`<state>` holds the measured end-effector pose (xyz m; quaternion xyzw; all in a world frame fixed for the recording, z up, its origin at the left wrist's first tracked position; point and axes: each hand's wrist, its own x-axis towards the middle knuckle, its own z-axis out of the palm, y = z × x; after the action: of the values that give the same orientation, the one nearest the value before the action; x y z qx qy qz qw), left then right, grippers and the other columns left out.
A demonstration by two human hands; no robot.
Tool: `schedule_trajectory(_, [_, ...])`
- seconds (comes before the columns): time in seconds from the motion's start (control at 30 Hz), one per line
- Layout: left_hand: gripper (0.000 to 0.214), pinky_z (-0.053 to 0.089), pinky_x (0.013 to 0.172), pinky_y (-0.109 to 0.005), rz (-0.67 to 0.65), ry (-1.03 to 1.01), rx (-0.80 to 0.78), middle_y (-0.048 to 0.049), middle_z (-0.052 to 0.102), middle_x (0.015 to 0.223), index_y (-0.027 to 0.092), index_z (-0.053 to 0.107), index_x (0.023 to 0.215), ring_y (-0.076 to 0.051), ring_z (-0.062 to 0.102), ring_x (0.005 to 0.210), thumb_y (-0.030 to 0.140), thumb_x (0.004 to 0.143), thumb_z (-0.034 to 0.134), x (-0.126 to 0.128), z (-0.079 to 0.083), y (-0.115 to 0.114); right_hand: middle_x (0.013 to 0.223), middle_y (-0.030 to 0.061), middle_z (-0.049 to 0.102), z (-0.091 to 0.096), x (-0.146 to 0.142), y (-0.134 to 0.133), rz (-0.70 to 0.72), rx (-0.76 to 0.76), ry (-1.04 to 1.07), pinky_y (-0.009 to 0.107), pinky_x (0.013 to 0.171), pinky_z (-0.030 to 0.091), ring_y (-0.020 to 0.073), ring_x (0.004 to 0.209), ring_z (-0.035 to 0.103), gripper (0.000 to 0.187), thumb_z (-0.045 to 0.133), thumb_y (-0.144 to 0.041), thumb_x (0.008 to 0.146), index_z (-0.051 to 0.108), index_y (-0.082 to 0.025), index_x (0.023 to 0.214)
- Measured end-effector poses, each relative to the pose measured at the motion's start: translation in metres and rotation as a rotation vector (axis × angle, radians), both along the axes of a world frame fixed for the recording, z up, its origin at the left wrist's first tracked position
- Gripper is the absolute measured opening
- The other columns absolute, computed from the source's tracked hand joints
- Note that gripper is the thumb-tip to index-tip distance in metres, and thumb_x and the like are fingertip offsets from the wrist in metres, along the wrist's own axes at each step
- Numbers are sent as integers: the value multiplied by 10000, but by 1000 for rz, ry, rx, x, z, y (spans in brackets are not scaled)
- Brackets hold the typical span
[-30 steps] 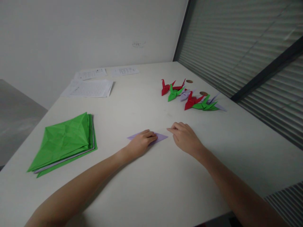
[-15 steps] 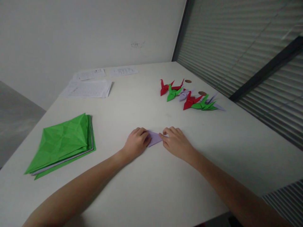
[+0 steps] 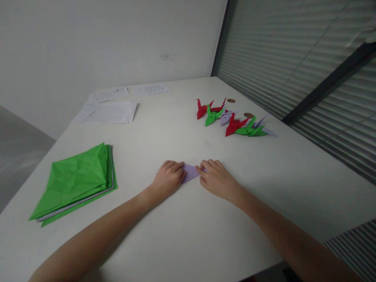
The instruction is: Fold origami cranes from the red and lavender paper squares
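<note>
A small piece of folded lilac origami paper (image 3: 190, 172) lies flat on the white table (image 3: 188, 235) between my hands. My left hand (image 3: 169, 175) covers its left part, the fingers curled and gripping that end. On the right, my right hand (image 3: 216, 176) has its fingers closed at the paper's narrow right tip. Both palms rest low against the table. The paper's two ends are partly hidden under my fingers.
Beyond my right hand sits a cluster of red, green and lilac paper cranes (image 3: 232, 121). A stack of creased green and lilac paper (image 3: 76, 172) lies at left. Printed sheets (image 3: 105, 112) are at the back left. Window blinds (image 3: 293, 58) border the right side.
The whole view has shifted slightly. Both hands stay on the lilac paper in nearly the same pose, with only a very small movement of the fingers.
</note>
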<state>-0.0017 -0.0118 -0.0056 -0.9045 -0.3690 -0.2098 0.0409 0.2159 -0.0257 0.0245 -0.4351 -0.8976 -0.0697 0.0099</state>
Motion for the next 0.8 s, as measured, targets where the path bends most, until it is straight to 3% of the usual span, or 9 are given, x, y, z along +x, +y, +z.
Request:
schedule_trajectory(0.2, [342, 460, 970, -490, -78, -26, -35, -131, 676, 1184, 146, 679, 1045, -275, 627, 1064, 427, 953, 509, -2, 3, -6, 991, 96, 616, 2, 7, 2, 16, -26, 63, 343, 783, 330, 241, 943, 530, 448, 622, -525, 865, 652, -172, 1140])
schedule_trajectory(0.43, [485, 439, 1002, -495, -57, -40, -141, -149, 589, 1342, 133, 610, 1228, -314, 556, 1214, 487, 899, 575, -2, 4, -6, 1003, 94, 616, -2, 11, 12, 30, 9, 141, 344, 814, 364, 230, 940, 529, 358, 669, -417, 861, 661, -173, 1122])
schedule_trajectory(0.57, [451, 422, 1008, -474, -49, -48, -141, -134, 599, 1336, 140, 601, 1235, -293, 571, 1201, 456, 915, 565, -1, 2, -6, 1061, 86, 622, -8, 15, 20, 118, 3, 205, 335, 847, 386, 211, 962, 533, 298, 639, -322, 897, 650, -211, 1173])
schedule_trajectory(0.8, [543, 425, 946, -464, -41, -59, -136, -133, 645, 1263, 173, 522, 1314, -284, 603, 1143, 506, 891, 592, -3, 5, -4, 954, 67, 649, -19, 21, 28, 158, 23, 308, 319, 810, 418, 181, 869, 546, 242, 490, -280, 980, 694, -184, 1068])
